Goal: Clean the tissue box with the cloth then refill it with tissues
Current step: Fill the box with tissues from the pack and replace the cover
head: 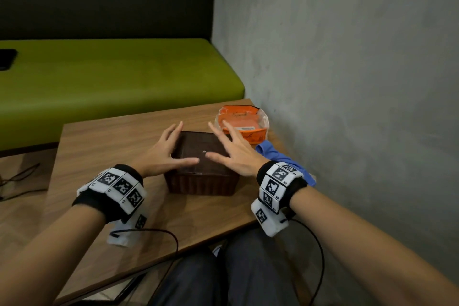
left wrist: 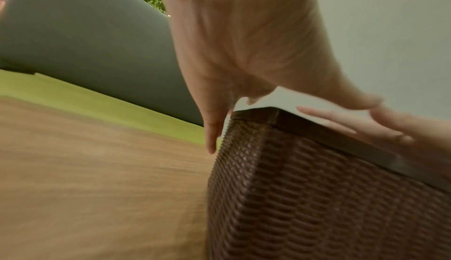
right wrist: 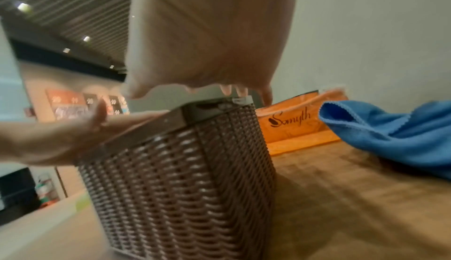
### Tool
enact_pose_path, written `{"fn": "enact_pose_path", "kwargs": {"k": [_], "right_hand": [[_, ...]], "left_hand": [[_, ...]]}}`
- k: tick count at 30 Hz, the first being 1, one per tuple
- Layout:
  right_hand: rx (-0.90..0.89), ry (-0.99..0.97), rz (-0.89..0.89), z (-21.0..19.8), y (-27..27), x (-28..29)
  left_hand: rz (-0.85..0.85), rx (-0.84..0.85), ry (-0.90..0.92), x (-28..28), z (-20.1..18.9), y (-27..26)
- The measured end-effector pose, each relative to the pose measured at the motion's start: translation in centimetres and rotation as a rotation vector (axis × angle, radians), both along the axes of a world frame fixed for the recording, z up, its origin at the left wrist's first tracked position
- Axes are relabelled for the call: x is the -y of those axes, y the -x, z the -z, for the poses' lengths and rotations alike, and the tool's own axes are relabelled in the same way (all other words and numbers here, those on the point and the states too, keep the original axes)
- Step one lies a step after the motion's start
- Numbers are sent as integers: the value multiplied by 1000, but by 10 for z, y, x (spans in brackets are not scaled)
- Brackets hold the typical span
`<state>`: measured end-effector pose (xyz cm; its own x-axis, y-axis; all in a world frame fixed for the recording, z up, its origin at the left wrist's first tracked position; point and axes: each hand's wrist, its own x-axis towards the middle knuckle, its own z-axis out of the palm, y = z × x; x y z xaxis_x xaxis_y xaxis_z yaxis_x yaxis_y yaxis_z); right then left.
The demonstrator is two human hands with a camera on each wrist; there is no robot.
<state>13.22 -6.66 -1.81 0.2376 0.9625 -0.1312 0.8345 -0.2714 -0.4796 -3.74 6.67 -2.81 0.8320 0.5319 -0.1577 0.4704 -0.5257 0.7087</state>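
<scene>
I am near the start, as far as I can judge. My left hand (head: 166,149) hovers with its fingers spread over the left edge of the tissue box (head: 201,181), its grip wide and holding nothing; the left wrist view shows my fingertips reaching down past the lid's corner, close to the woven side, though I cannot tell whether they touch. The box sits in the middle of the tabletop (head: 99,156), brown and basket-woven, its lid (head: 198,149) on and flat. My right hand (head: 236,151) is likewise spread above the right half of the lid, gripping nothing. Further right, the blue cloth (head: 278,154) lies crumpled on the tabletop just beside the box, untouched by either hand, so I judge the wiping is not under way. Behind it, near the wall, the orange pack of tissues (head: 244,124) lies apart from the box. What seems left: take up the cloth, wipe the box, open it and load the tissues.
</scene>
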Motion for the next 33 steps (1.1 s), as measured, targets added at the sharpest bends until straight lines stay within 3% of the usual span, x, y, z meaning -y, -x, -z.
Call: {"fn": "enact_pose_path", "kwargs": {"k": [4, 7, 9, 11, 14, 17, 21, 23, 28, 33], "right_hand": [[94, 101, 68, 9, 4, 2], [-58, 21, 111, 6, 0, 2], [-182, -91, 328, -3, -9, 0], [-215, 8, 528, -3, -16, -6], [-285, 183, 523, -2, -7, -11], [-364, 6, 524, -12, 0, -8], [-569, -394, 725, -13, 0, -1], [-502, -436, 730, -5, 4, 4], [-312, -458, 584, 8, 10, 14], [-183, -423, 507, 20, 8, 20]], "left_hand": [[-65, -40, -37, 7, 0, -12], [-157, 11, 27, 2, 1, -12], [-352, 3, 86, -9, 4, -12], [-502, -32, 298, -11, 1, -15], [-474, 11, 632, -2, -3, -22], [-570, 181, 619, -2, -6, -20], [-842, 558, 658, -9, -6, -8], [-824, 634, 573, -2, -4, -7], [-664, 594, 192, 23, 11, -3], [-561, 445, -69, 38, 21, 3]]}}
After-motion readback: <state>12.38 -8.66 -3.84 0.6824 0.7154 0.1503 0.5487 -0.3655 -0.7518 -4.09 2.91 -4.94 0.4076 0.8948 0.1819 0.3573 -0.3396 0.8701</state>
